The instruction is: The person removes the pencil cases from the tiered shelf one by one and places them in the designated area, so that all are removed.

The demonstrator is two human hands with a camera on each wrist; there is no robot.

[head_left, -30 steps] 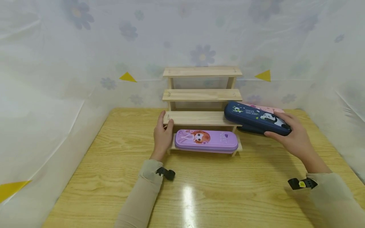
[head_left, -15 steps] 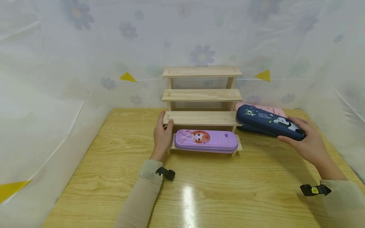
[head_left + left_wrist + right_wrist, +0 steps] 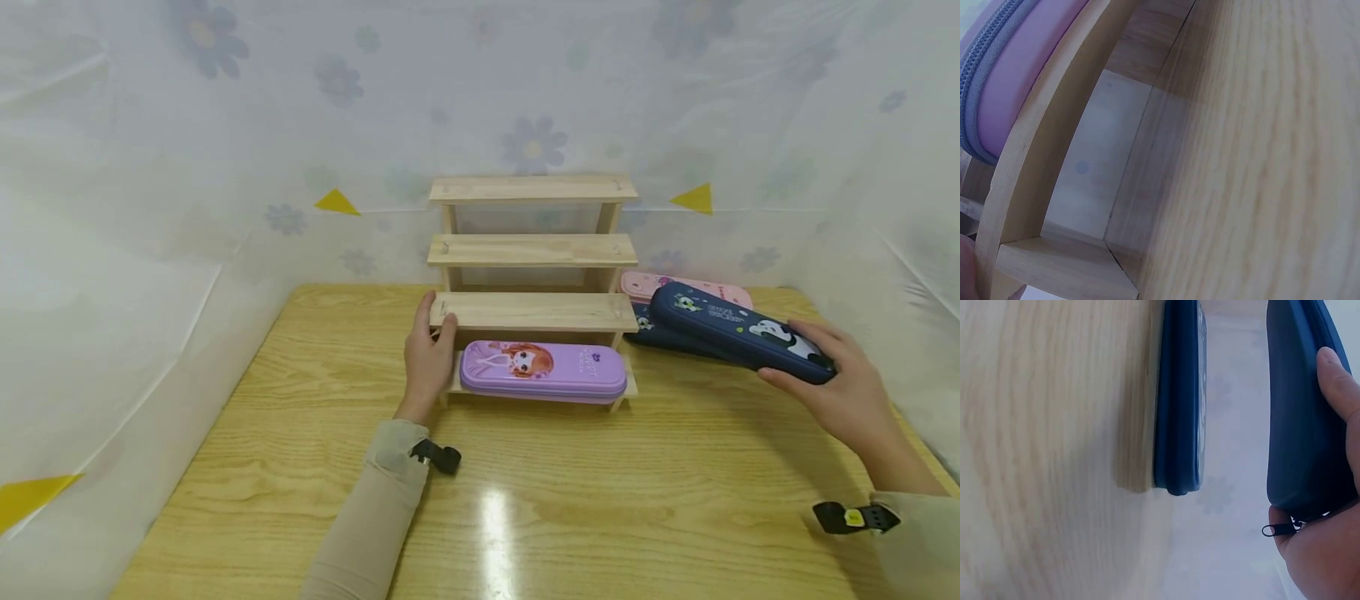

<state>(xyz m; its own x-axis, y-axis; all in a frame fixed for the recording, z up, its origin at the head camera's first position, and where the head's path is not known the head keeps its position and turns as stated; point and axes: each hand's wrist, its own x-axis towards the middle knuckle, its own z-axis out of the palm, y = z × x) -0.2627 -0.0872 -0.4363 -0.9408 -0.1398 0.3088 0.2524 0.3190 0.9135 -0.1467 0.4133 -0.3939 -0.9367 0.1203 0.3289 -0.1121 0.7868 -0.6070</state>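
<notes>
My right hand (image 3: 847, 392) grips the right end of a navy pencil case (image 3: 738, 329) with panda pictures, raised and slanted. In the right wrist view the thumb presses its side, and a zipper pull (image 3: 1280, 530) hangs at its end. Apart from it, a second navy pencil case (image 3: 1179, 400) lies on the table, partly hidden in the head view. Behind is a pink pencil case (image 3: 637, 285). My left hand (image 3: 431, 362) holds the left end of the second-lowest step of a wooden tiered stand (image 3: 525, 311). A purple pencil case (image 3: 543, 371) with a girl's picture rests on its lowest step.
The stand's upper two steps, the top step (image 3: 532, 190) and the one below it, rise towards the back. Flower-patterned white sheeting (image 3: 480, 100) encloses the wood-grain table (image 3: 570, 500) at the back and both sides. Yellow triangles (image 3: 337, 202) mark the sheeting.
My right hand has carried the navy panda pencil case rightwards and towards me, away from the stand's second-lowest step. More of the navy case beneath shows. The left hand has stayed in place.
</notes>
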